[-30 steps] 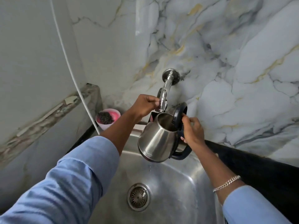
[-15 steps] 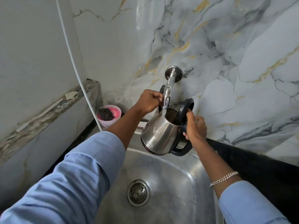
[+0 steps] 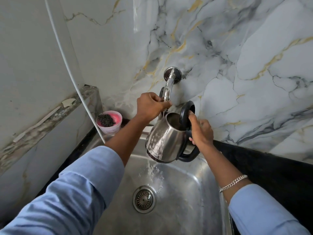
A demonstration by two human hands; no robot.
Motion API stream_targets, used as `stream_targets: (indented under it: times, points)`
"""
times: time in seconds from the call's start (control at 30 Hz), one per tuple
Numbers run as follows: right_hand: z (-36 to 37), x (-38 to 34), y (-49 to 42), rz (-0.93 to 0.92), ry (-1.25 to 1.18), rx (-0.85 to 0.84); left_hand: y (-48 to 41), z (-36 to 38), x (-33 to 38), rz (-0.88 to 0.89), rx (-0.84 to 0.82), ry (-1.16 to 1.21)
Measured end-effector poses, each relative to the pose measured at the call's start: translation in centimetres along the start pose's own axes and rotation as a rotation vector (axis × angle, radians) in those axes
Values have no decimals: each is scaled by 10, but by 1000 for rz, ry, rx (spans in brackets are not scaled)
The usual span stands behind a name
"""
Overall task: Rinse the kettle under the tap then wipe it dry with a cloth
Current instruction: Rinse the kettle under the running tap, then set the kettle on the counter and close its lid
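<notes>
A steel kettle (image 3: pixel 166 143) with a black handle and its black lid flipped open hangs tilted over the sink, just under the chrome wall tap (image 3: pixel 169 82). My right hand (image 3: pixel 200 133) grips the kettle's handle, thumb up against the open lid. My left hand (image 3: pixel 150 105) is closed around the tap's valve at the spout. Water runs from the tap, streams down the kettle's outer side and splashes into the steel sink (image 3: pixel 194 192). No cloth is in sight.
A pink tub (image 3: pixel 110 122) holding a dark scrubber stands at the sink's back left corner. A white cable (image 3: pixel 67 65) runs down the left wall. A toothbrush (image 3: pixel 33 126) lies on the stone ledge. Black countertop (image 3: pixel 262 163) lies to the right; the drain (image 3: pixel 144 199) sits mid-sink.
Water has started flowing from the tap and now runs over the kettle into the sink. The kettle stays under the spout, both hands holding their places.
</notes>
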State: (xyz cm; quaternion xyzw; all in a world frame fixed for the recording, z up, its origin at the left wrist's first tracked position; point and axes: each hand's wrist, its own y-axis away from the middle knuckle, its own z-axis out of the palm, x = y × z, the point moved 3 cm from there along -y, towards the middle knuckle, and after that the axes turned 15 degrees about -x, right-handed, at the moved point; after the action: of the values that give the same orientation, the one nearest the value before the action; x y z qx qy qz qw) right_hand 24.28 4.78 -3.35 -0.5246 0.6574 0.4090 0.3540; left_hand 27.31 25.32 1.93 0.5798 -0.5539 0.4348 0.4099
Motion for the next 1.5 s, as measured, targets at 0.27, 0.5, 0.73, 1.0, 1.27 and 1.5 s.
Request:
stream_targets:
  times: [0.27,0.5,0.73,1.0,1.27,1.5]
  points:
    - [-27,7,36,-36,21,26,28,16,8,-38,97,-123]
    - [-74,17,84,-133,121,64,65,27,32,0,55,-181]
    - [-119,51,125,-227,222,127,143,113,37,14,-405,-105]
    - [-205,118,175,-220,230,208,211,207,25,-181,-775,359]
    - [-259,181,199,-117,166,138,246,290,13,-305,-618,399]
    - [-299,222,196,-62,13,145,247,304,11,-218,-628,315]
